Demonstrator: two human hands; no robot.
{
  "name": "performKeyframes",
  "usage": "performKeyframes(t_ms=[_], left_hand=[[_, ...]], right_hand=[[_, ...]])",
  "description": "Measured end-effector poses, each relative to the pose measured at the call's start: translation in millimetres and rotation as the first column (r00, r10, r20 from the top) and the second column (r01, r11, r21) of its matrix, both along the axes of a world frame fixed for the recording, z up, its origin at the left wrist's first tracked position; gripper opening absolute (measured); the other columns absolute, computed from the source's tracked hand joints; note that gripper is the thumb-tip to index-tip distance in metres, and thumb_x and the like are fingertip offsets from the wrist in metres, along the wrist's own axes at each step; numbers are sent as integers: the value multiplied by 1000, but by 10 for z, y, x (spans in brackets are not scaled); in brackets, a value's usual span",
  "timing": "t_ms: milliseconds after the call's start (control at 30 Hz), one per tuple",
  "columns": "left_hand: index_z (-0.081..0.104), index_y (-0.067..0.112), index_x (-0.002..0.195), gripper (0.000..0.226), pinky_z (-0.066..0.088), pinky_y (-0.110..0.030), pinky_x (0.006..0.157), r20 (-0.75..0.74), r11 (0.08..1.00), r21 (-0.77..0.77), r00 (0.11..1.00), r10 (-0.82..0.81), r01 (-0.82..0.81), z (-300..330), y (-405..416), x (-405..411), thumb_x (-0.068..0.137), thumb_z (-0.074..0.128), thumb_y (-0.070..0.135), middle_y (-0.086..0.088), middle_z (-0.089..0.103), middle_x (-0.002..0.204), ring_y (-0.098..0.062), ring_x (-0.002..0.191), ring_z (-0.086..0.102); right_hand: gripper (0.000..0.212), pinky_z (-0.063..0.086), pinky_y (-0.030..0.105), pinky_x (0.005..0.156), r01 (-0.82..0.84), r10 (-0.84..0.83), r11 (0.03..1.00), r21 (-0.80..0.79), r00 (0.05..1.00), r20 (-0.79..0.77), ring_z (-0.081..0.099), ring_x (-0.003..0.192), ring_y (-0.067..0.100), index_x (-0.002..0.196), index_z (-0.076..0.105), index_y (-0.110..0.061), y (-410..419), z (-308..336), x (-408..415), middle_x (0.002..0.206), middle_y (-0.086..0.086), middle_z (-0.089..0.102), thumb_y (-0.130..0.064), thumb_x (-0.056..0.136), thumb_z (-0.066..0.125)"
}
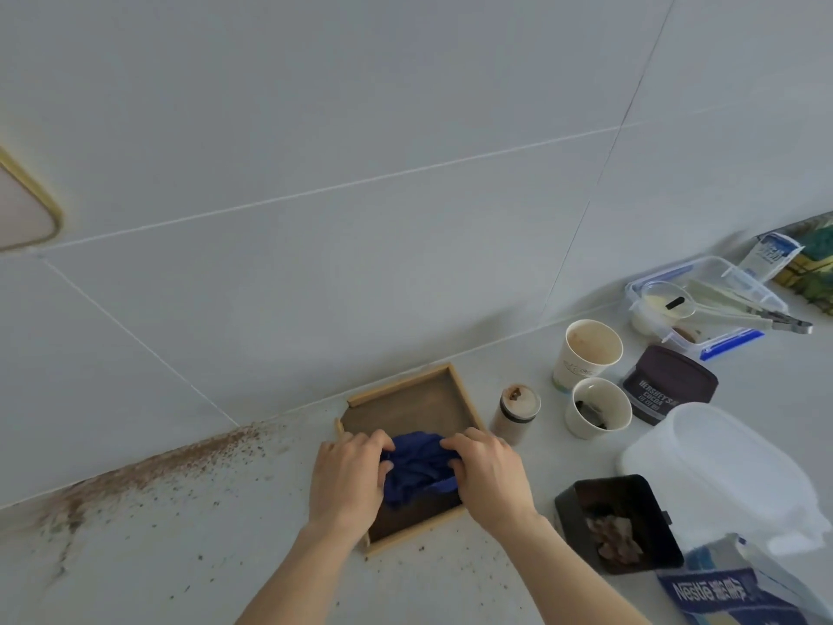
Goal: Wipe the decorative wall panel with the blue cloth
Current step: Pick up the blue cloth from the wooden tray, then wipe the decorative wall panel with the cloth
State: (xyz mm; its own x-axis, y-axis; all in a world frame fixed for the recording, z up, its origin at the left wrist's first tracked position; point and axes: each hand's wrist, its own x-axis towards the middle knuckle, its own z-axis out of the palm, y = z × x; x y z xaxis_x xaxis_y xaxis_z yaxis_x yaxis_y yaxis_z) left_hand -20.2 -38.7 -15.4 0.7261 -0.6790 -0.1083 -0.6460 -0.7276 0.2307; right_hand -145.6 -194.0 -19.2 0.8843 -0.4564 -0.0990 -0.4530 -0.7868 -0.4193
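A crumpled blue cloth point(419, 466) lies in a shallow wooden tray point(414, 406) with a dark bottom, standing on the counter against the wall. My left hand point(347, 478) grips the cloth's left side and my right hand point(491, 475) grips its right side, fingers curled into the fabric. At the far left edge, on the tiled wall, hangs a pale panel with a gold rim point(27, 209); only its corner shows.
Brown powder point(148, 471) is spilled along the wall joint at left. Right of the tray stand a small jar point(516, 412), two paper cups point(586, 354), a cocoa tin point(667, 385), a black box point(617, 521), a clear lidded box point(703, 304) and a white jug point(716, 466).
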Motion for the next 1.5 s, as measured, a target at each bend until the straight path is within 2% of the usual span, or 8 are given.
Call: performKeyframes(t_ms=[667, 800, 1000, 1133, 1200, 1300, 1400, 1500], left_hand=[[57, 38, 126, 23, 37, -30, 93, 324, 983, -164, 937, 132, -82, 1884, 1291, 828, 108, 43, 38, 11, 71, 111, -16, 107, 61], [59, 37, 124, 22, 37, -31, 91, 434, 951, -272, 864, 256, -145, 2549, 2062, 1187, 108, 44, 37, 10, 71, 110, -17, 106, 60], [65, 36, 119, 19, 40, -33, 91, 445, 919, -365, 840, 311, -147, 2915, 2324, 1283, 104, 53, 37, 13, 74, 109, -18, 105, 63], [67, 34, 118, 17, 42, -33, 90, 435, 873, -470, 827, 356, -129, 3047, 2434, 1334, 103, 58, 35, 11, 68, 109, -19, 106, 61], [70, 30, 114, 15, 42, -34, 93, 404, 819, -566, 833, 377, -96, 3127, 2429, 1323, 100, 63, 31, 7, 64, 119, -20, 112, 59], [69, 25, 112, 14, 46, -33, 97, 312, 712, -700, 874, 374, -54, 3235, 2358, 1309, 98, 68, 26, 7, 65, 136, -19, 123, 60], [65, 28, 114, 15, 49, -21, 78, 235, 612, -790, 908, 346, -29, 3285, 2235, 1253, 99, 65, 29, 12, 74, 118, -14, 106, 68], [64, 34, 112, 15, 49, -15, 74, 196, 558, -830, 942, 273, 11, 3300, 2128, 1202, 99, 64, 29, 17, 73, 106, -6, 96, 67]], right_hand=[[32, 42, 28, 77, -66, 114, 984, -168, 949, 293, 61, 101, 25, 125, 62, -20, 1051, 1892, 966, 111, 0, 65, -7, 100, 47], [43, 37, 26, 72, -168, 275, 933, -318, 904, 327, 59, 98, 23, 129, 57, -22, 1733, 2586, 1406, 115, -2, 61, -1, 92, 51], [38, 53, 35, 75, -176, 304, 931, -321, 860, 411, 61, 92, 27, 126, 58, -21, 1943, 2896, 1620, 113, 1, 60, -2, 94, 50], [29, 58, 39, 77, -162, 74, 983, 82, 772, 631, 65, 91, 21, 113, 65, -22, 2109, 3081, 1721, 108, -2, 65, -5, 100, 45], [27, 60, 35, 77, -158, -189, 886, 436, 735, 651, 69, 95, 20, 107, 68, -23, 2228, 3175, 1759, 104, -2, 72, -5, 101, 49], [18, 63, 38, 77, -214, -485, 553, 805, 703, 520, 75, 95, 25, 112, 70, -19, 2333, 3293, 1810, 104, 6, 78, -11, 103, 56], [28, 61, 47, 89, -403, -526, 260, 878, 703, 478, 74, 106, 34, 116, 72, -9, 2417, 3355, 1817, 113, 17, 77, -25, 108, 51], [31, 58, 49, 97, -536, -407, 203, 819, 715, 568, 72, 111, 35, 120, 70, -8, 2530, 3348, 1841, 117, 22, 75, -32, 105, 57]])
